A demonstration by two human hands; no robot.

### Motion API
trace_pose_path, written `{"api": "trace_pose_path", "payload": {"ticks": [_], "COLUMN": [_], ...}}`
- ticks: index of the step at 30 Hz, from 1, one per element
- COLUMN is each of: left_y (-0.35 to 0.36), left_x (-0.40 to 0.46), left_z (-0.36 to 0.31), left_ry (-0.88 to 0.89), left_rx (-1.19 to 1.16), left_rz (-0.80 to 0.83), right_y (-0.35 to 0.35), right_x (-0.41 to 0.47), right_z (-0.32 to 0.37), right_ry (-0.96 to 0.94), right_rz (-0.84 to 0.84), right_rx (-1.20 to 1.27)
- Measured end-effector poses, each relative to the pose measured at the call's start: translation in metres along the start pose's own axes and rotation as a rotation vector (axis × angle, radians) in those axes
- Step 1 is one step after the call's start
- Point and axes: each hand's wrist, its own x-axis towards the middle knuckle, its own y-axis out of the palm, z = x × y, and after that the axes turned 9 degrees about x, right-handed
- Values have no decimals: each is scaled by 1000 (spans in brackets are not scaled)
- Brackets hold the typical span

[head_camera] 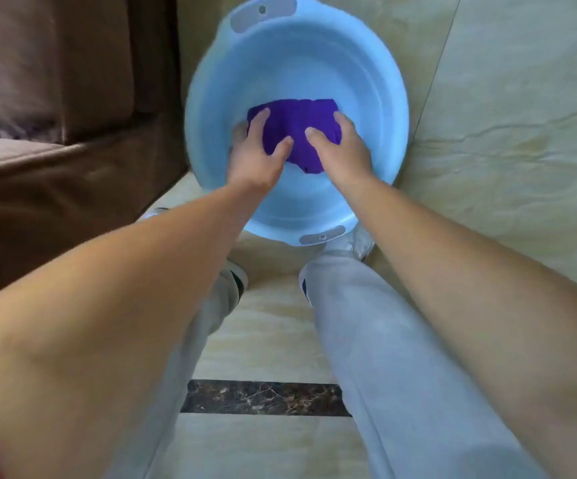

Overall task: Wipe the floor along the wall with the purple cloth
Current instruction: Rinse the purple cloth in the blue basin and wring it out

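Observation:
The purple cloth (297,127) lies bunched in the bottom of a light blue round basin (377,84) that stands on the floor in front of my feet. My left hand (254,153) grips the cloth's left side, thumb and fingers wrapped over it. My right hand (340,150) grips its right side the same way. Part of the cloth is hidden under both hands. Both my forearms reach down into the basin.
A brown sofa (55,98) fills the left side, close to the basin. Beige marble floor tiles (505,115) spread to the right, with a dark marble strip (263,397) between my legs. My legs in grey trousers and my shoes stand just behind the basin.

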Motion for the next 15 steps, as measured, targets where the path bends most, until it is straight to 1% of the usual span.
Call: {"api": "trace_pose_path", "payload": {"ticks": [1, 3, 6, 8, 12, 15], "left_y": [5, 11, 24, 29, 25, -2], "left_x": [12, 30, 51, 55, 41, 7], "left_z": [4, 10, 12, 7, -4, -22], "left_ry": [14, -42, -180, -214, -275, -307], "left_rx": [27, 38, -128, -286, -507, -671], "left_rz": [-38, -67, -74, -38, 150, 192], "right_y": [5, 16, 33, 35, 30, 12], "right_x": [11, 28, 47, 59, 62, 27], "right_z": [-3, -12, -23, -21, -14, -2], "right_ry": [14, 79, 111, 98, 134, 120], "right_rz": [-46, -130, -192, -232, -123, -121], "right_rx": [-26, -48, 6, 54, 266, 409]}}
